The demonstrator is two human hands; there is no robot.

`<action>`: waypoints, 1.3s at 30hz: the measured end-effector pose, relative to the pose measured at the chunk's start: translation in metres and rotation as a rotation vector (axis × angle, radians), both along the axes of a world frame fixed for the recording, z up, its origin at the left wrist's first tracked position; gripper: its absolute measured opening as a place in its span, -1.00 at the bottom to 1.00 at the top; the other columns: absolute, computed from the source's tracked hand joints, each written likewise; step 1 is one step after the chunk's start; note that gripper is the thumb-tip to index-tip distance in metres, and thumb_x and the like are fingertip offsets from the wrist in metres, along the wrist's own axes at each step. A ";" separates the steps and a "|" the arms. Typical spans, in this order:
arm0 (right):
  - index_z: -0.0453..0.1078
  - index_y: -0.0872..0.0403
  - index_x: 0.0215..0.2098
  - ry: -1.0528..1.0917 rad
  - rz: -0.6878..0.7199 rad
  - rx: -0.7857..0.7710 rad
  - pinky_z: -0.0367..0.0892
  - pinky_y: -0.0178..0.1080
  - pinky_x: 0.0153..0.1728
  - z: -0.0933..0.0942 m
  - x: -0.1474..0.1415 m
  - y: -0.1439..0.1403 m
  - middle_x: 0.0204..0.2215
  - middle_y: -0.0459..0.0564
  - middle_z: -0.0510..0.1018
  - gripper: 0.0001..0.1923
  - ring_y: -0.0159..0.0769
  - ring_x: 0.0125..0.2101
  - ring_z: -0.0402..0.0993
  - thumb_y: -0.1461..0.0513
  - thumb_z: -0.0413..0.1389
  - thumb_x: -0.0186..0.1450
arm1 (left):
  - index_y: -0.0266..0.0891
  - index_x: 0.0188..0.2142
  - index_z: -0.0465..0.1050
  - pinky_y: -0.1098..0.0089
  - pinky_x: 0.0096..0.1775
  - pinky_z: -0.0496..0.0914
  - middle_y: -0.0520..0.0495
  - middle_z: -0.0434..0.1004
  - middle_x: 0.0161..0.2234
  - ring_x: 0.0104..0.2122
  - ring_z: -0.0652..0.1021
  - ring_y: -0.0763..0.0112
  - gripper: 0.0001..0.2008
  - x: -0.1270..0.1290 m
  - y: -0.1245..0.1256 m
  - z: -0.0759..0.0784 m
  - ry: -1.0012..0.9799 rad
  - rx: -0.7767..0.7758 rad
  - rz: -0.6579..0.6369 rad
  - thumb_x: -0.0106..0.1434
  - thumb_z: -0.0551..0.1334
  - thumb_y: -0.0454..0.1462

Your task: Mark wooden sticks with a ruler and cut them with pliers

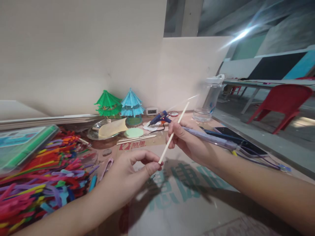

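Two forearms low in frame, reaching up over printed cardboard that covers the table. Left hand curled, thumb and forefinger pinching the lower end of a thin wooden stick. Right hand closed round the stick's middle, with a purple pen also clamped in the same grip, its barrel lying back along the wrist. Stick held in the air between both hands, slanting up to the right, clear of the cardboard, upper tip blurred.

At far left, a heap of coloured pipe cleaners, with a green-edged plastic case lying on top of it. Behind the hands, against the wall: a green paper tree and a blue paper tree side by side, a small digital clock just right of them. In front of those, a blue glue gun, a pale green disc, two more sticks flat on the cardboard. Right of the hands, a clear water bottle upright and a dark phone lying flat. Beyond the table's edge, a red chair.
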State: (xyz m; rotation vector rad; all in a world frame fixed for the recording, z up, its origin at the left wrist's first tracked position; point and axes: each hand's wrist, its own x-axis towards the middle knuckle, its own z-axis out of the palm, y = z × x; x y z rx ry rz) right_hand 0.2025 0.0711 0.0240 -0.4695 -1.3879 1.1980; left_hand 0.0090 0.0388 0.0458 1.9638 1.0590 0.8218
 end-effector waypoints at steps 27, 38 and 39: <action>0.24 0.07 -0.34 -0.536 -0.052 0.261 0.37 -0.27 -0.36 0.022 0.004 -0.015 -0.48 -0.09 0.39 -0.57 -0.38 -0.45 0.43 -0.11 -0.10 0.38 | -0.11 -0.39 0.56 0.40 -0.25 0.44 0.02 0.64 -0.38 -0.34 0.58 0.37 -0.87 -0.011 0.012 -0.013 0.321 0.373 -0.178 0.19 0.21 -0.26; 0.30 -0.01 -0.40 -0.528 -0.144 0.225 0.41 -0.15 -0.34 -0.004 -0.005 -0.012 -0.49 -0.02 0.46 -0.68 -0.25 -0.43 0.45 -0.01 -0.04 0.40 | -0.15 -0.13 0.51 0.31 -0.09 0.42 -0.10 0.61 -0.12 -0.12 0.56 0.30 -0.71 -0.041 0.041 0.008 0.844 0.585 0.136 0.26 0.08 -0.38; 0.31 -0.02 -0.40 -0.518 -0.153 0.232 0.41 -0.14 -0.35 -0.009 -0.005 -0.009 -0.49 -0.01 0.47 -0.70 -0.24 -0.43 0.46 0.01 -0.02 0.39 | -0.19 -0.07 0.48 0.23 -0.03 0.39 -0.18 0.58 -0.08 -0.07 0.54 0.22 -0.70 -0.050 0.050 0.012 0.901 0.591 0.234 0.25 0.10 -0.38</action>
